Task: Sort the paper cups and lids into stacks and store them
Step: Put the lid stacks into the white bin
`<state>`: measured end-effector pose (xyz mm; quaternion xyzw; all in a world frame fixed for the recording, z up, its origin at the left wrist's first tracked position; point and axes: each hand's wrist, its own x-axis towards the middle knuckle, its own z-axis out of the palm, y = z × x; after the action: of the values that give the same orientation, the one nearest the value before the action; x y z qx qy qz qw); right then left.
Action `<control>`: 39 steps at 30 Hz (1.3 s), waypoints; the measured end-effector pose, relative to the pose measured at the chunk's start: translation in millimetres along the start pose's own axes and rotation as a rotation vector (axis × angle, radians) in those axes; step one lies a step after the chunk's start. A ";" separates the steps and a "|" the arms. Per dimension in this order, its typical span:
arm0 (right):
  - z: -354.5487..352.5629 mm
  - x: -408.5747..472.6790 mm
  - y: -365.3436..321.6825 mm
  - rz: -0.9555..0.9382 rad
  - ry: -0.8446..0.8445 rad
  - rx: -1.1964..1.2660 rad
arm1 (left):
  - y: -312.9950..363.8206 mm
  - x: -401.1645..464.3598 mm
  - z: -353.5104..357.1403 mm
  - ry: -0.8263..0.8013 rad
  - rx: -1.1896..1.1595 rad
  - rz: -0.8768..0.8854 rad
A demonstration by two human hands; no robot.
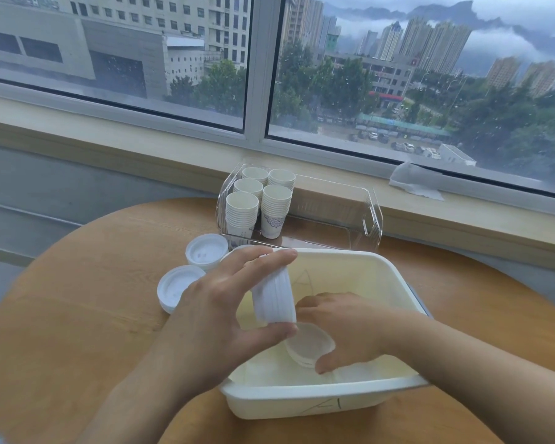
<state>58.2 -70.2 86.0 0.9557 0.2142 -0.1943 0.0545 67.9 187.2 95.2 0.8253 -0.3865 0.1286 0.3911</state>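
The white tub (pixel 321 402) carried a hand-drawn mark on its near outer wall that read roughly "A1". A similar pencilled "A" showed faintly on the inside of its far wall. The blue print on the paper cups (pixel 271 219) was too small to read.

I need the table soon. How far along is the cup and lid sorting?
Cups look done: five cup stacks stand in the clear bin. Lids are in progress: the left hand holds a lid stack over the white tub, and the right hand grips more lids inside it. Two lid piles on the table are not yet stored.
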 end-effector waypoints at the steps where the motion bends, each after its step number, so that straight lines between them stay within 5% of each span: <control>1: -0.7 -0.4 0.1 0.007 0.004 0.007 | -0.4 0.0 -0.1 0.001 -0.002 0.000; 10: -10.9 -16.3 10.4 0.067 0.179 0.325 | -1.2 0.1 -4.2 0.021 -0.002 0.002; 18: -30.9 -53.8 -4.2 -0.095 0.557 1.294 | 3.8 0.5 -7.5 0.062 -0.075 -0.007; 39: -39.0 -58.9 -30.6 -0.156 0.588 1.148 | 21.6 -0.7 -4.7 0.004 -0.094 0.063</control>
<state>9.5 -58.2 144.4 0.8277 0.1508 -0.0114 -0.5404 51.9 182.5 109.8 0.7930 -0.4171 0.1244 0.4262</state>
